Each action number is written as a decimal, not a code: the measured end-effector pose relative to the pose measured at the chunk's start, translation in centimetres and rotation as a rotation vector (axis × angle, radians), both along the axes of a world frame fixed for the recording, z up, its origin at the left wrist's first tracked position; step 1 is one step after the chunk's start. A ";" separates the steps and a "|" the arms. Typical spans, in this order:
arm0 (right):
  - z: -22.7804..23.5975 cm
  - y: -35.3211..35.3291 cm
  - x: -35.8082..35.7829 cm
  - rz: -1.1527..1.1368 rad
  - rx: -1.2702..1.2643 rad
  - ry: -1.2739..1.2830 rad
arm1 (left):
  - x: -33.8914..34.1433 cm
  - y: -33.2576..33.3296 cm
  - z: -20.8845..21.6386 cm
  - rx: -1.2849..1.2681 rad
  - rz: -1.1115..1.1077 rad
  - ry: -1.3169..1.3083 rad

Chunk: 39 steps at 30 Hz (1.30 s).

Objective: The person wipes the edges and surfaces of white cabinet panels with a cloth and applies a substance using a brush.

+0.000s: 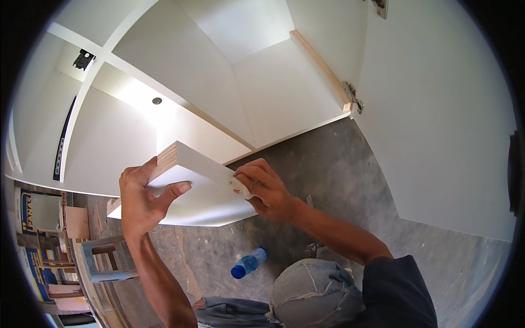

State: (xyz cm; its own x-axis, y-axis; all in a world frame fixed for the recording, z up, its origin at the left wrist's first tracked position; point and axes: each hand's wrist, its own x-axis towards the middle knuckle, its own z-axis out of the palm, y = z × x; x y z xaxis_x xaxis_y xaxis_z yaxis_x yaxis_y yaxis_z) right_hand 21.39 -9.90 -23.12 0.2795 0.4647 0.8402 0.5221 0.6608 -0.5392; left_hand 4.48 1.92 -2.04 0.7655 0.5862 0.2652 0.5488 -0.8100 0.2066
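A white board [199, 174] with bare layered plywood at its end stands tilted in front of the cabinet. My left hand [139, 199] grips it near that end, with the thumb on the white face and the fingers round the other side. My right hand [269, 190] is closed round a small off-white wad [240, 187], rolled or bunched up, and presses it at the board's right edge. Whether the wad is cloth or something else I cannot make out.
The white cabinet [191, 104] has several compartments, and its door [437, 120] hangs wide on metal hinges [353, 98] at right. A blue-capped plastic bottle [249, 263] lies on the concrete floor [306, 164] near my knee. A blue-grey plastic stool [106, 259] stands at left.
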 end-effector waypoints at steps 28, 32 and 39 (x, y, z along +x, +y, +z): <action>4.1 1.6 -4.1 -0.178 0.030 0.131 | 0.3 -0.7 -0.4 -0.049 -0.089 -0.084; -9.6 -3.2 -5.7 -0.239 -0.199 0.123 | 1.5 -1.6 1.5 -0.048 -0.054 -0.014; 3.4 1.7 -4.2 -0.169 0.051 0.149 | -0.4 0.1 -0.3 0.126 -0.116 -0.048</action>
State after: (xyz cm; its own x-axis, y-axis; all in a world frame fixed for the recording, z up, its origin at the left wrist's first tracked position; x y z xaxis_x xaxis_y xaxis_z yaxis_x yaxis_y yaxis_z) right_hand 17.15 -8.21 -19.75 0.4725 0.3587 0.8050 0.5446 0.5993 -0.5867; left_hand 4.12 2.01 -2.33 0.8109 0.4542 0.3690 0.4416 -0.8887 0.1232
